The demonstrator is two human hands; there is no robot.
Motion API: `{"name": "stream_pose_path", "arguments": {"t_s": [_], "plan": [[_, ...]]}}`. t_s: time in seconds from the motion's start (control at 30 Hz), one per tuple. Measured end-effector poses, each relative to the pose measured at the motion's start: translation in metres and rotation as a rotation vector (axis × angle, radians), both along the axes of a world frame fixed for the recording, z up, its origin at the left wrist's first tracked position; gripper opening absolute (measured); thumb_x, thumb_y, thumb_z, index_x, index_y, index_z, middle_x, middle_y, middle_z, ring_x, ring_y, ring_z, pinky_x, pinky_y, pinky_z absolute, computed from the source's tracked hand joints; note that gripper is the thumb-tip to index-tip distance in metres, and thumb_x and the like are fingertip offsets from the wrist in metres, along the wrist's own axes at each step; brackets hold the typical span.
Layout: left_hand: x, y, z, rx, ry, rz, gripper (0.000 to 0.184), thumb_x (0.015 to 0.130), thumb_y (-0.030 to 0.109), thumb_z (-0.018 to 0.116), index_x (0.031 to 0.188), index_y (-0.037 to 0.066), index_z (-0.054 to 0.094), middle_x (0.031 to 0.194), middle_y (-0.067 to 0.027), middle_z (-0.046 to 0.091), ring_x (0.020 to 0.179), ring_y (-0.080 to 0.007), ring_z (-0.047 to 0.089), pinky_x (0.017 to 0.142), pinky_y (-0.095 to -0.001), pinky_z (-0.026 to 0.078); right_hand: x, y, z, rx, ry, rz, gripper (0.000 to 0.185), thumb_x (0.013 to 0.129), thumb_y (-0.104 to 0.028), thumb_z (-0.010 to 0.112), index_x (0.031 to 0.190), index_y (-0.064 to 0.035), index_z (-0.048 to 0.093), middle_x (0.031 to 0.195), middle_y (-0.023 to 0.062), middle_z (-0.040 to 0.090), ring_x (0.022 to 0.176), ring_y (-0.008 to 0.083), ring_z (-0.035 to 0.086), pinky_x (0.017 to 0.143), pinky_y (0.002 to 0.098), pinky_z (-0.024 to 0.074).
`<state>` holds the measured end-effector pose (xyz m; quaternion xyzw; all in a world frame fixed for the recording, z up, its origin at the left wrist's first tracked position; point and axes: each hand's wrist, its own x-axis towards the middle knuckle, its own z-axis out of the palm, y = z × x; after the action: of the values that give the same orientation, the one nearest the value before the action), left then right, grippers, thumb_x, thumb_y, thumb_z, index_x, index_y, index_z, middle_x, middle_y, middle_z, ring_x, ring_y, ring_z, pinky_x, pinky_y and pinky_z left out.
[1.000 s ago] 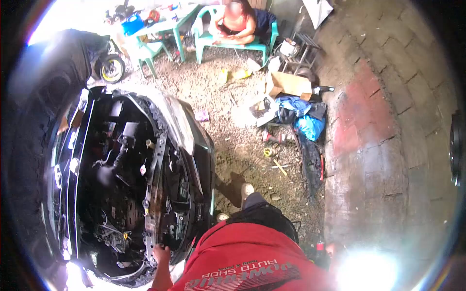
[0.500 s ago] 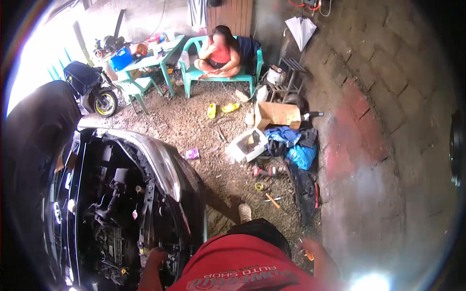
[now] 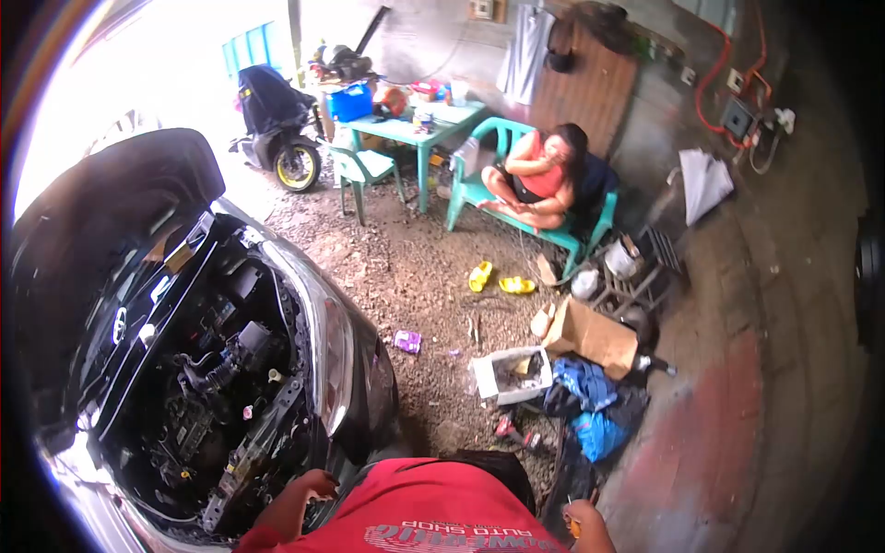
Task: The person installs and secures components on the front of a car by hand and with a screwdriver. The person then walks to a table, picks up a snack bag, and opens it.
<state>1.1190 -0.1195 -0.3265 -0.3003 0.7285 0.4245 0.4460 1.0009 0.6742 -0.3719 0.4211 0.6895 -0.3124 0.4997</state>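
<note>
At the bottom right, my right hand [image 3: 590, 525] is closed around a screwdriver [image 3: 573, 528] with an orange handle; its thin shaft is barely visible. My left hand [image 3: 316, 483] is low beside the front of a dark car [image 3: 364, 378], with loosely bent fingers and nothing visible in it. Whether it touches the car, I cannot tell. The hood [image 3: 101, 249] is raised, and the engine bay [image 3: 198, 405] lies exposed at the left, with hoses, a black air duct and a metal front crossbar in sight.
A person [image 3: 539, 175] sits cross-legged on a green bench [image 3: 470, 189]. On the gravel are yellow clogs [image 3: 480, 276], a white box [image 3: 512, 375], a cardboard box [image 3: 595, 336], blue bags [image 3: 599, 433] and a red power tool [image 3: 516, 431]. A motorcycle [image 3: 277, 129] stands behind.
My view has turned left and tilted up, so the bench and boxes appear farther right and lower. The screwdriver stays in my right hand. My left hand remains beside the car's front.
</note>
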Motion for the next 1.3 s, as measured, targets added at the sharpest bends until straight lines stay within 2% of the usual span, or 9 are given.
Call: {"name": "stream_pose_path", "arguments": {"t_s": [0.2,0.33,0.4,0.5,0.8,0.97,1.1,1.2,1.3], "plan": [[-0.096,-0.022,-0.032,0.156,-0.058,0.299,0.045,0.078,0.017,0.093,0.118,0.006,0.077,0.096,-0.0065,0.078,0.08,-0.0171,0.073,0.076,-0.034,0.063,-0.167,-0.078,0.008,-0.152,0.311,0.113,0.013,0.092,-0.004,0.064,0.106,-0.0047,0.066,0.078,0.0075,0.064,0.063,0.0215,0.063,0.058,0.0411,0.0572],[-0.197,-0.03,-0.035,0.014,-0.019,0.013,0.038,0.082,0.021,0.088,0.115,0.006,0.078,0.089,-0.0046,0.075,0.072,-0.0155,0.069,0.069,-0.0325,0.06,-0.229,-0.06,-0.094,-0.145,0.309,0.527,0.014,0.091,-0.008,0.068,0.101,-0.0016,0.074,0.082,0.0089,0.07,0.072,0.025,0.068,0.065,0.0436,0.0562],[-0.266,-0.042,-0.051,0.029,-0.016,0.047,0.038,0.083,0.026,0.087,0.114,0.006,0.078,0.089,-0.0051,0.076,0.07,-0.0163,0.069,0.067,-0.0334,0.06,-0.277,-0.102,-0.037,-0.105,0.212,0.477,0.015,0.091,-0.009,0.069,0.102,-0.0016,0.074,0.083,0.009,0.071,0.072,0.0247,0.067,0.066,0.0435,0.0559],[-0.387,-0.069,-0.05,-0.168,0.146,-0.527,0.05,0.079,0.05,0.083,0.113,0.013,0.08,0.1,-0.0115,0.079,0.087,-0.0272,0.075,0.082,-0.0417,0.06,-0.34,-0.136,-0.002,-0.085,0.184,0.392,0.016,0.091,-0.011,0.07,0.103,-0.0017,0.074,0.084,0.0092,0.071,0.073,0.0244,0.067,0.067,0.0432,0.0555],[-0.646,-0.162,0.059,-0.218,0.515,-0.142,0.051,0.081,0.046,0.083,0.123,0.017,0.078,0.108,-0.0131,0.08,0.095,-0.029,0.076,0.087,-0.0414,0.059,-0.552,-0.209,0.023,-0.083,0.179,0.361,0.022,0.09,-0.016,0.074,0.107,-0.0019,0.074,0.088,0.0098,0.072,0.076,0.0234,0.066,0.069,0.0426,0.0542],[-0.682,-0.211,-0.009,-0.344,0.523,-0.14,0.052,0.081,0.046,0.082,0.123,0.015,0.077,0.105,-0.0145,0.079,0.087,-0.0279,0.076,0.081,-0.0407,0.06,-0.725,-0.259,-0.004,-0.106,0.139,0.536,0.026,0.09,-0.019,0.076,0.109,-0.002,0.074,0.09,0.0101,0.073,0.078,0.0228,0.065,0.07,0.0423,0.0535],[-0.667,-0.22,-0.062,-0.281,-0.022,0.037,0.054,0.08,0.046,0.085,0.117,0.008,0.078,0.102,-0.0144,0.079,0.087,-0.0272,0.075,0.08,-0.0415,0.061,-0.909,-0.328,-0.002,-0.188,0.186,0.71,0.029,0.09,-0.022,0.078,0.111,-0.0021,0.074,0.092,0.0103,0.073,0.079,0.0223,0.065,0.071,0.042,0.0529],[-0.683,-0.215,-0.032,-0.209,-0.141,-0.092,0.049,0.08,0.042,0.088,0.117,0.011,0.08,0.098,-0.0088,0.08,0.08,-0.0238,0.074,0.073,-0.042,0.06,-1.07,-0.413,0.025,-0.302,0.425,0.81,0.031,0.09,-0.023,0.079,0.112,-0.0021,0.074,0.093,0.0105,0.073,0.08,0.022,0.064,0.072,0.0418,0.0525],[-0.711,-0.209,0.0,-0.098,-0.109,0.297,0.044,0.082,0.032,0.09,0.119,0.011,0.08,0.098,-0.0052,0.08,0.078,-0.0196,0.073,0.069,-0.0396,0.059,-1.228,-0.489,0.047,-0.281,0.678,1.076,0.027,0.095,-0.026,0.072,0.109,-0.0033,0.075,0.091,0.0104,0.075,0.071,0.0222,0.066,0.066,0.0437,0.0538]]}}
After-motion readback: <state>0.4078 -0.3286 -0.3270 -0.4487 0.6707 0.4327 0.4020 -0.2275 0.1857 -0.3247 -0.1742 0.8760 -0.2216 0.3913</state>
